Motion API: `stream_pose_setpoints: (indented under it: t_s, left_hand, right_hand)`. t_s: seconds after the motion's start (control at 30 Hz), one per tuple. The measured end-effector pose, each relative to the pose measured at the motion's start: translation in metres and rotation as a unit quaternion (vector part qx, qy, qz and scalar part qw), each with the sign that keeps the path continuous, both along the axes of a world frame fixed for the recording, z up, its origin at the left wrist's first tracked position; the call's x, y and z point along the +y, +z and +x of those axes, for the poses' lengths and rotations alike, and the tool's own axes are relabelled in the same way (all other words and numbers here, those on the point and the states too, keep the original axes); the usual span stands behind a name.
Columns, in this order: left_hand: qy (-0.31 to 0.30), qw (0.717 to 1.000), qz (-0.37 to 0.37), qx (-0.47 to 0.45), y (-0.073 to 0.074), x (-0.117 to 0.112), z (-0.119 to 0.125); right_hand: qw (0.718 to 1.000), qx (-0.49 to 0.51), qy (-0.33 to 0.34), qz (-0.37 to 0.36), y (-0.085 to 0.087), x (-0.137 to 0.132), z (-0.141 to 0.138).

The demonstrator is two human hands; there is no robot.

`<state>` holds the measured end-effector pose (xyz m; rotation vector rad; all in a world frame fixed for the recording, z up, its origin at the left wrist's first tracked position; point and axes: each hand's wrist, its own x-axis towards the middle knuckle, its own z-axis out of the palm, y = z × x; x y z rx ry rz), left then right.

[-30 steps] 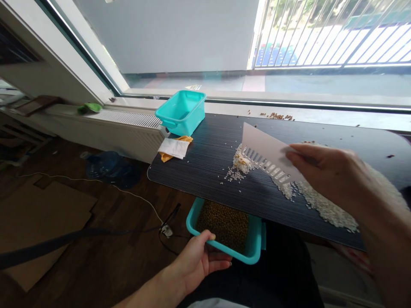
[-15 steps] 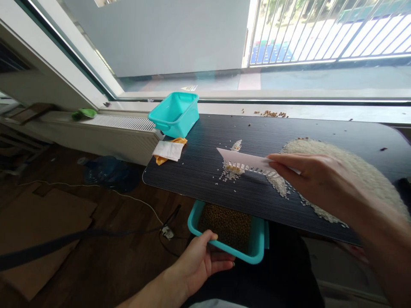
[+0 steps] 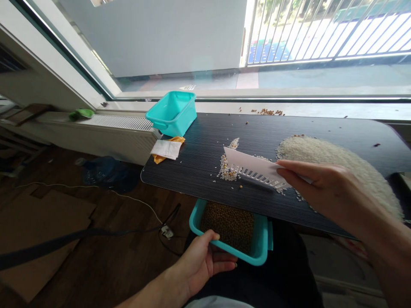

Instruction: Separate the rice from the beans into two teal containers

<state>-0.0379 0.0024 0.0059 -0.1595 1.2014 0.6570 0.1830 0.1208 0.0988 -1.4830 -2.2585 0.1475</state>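
The dark table [image 3: 199, 171] runs along the window, with a broad rice pile [image 3: 324, 154] on its right half. Below its near edge hangs a teal tub [image 3: 260, 256] full of brown beans [image 3: 229, 224] — the left hand [image 3: 199, 261] grips its near rim, thumb on top. An empty tub [image 3: 171, 112] sits at the far left corner. The right hand [image 3: 321, 188] pinches a white slotted scraper [image 3: 253, 167], tilted, its toothed edge on the table beside a small heap [image 3: 226, 171] of grains. A white packet [image 3: 166, 149] lies near the left edge.
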Motion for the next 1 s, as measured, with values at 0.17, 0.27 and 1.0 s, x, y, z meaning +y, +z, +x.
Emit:
stream_pose_setpoints:
  t_s: [0.17, 0.27, 1.0]
  left_hand:
    - [-0.005, 1.0, 0.0, -0.008, 0.0, -0.001, 0.002]
    - [-0.005, 1.0, 0.0, -0.007, -0.001, -0.001, 0.001]
    - [-0.006, 1.0, -0.006, -0.014, 0.001, 0.001, 0.003]
  right_hand:
    - [1.0, 0.01, 0.002, -0.008, -0.003, -0.002, -0.001]
    - [1.0, -0.006, -0.019, -0.012, -0.001, 0.001, -0.005]
    - [0.995, 0.056, -0.013, -0.082, -0.007, 0.008, 0.003]
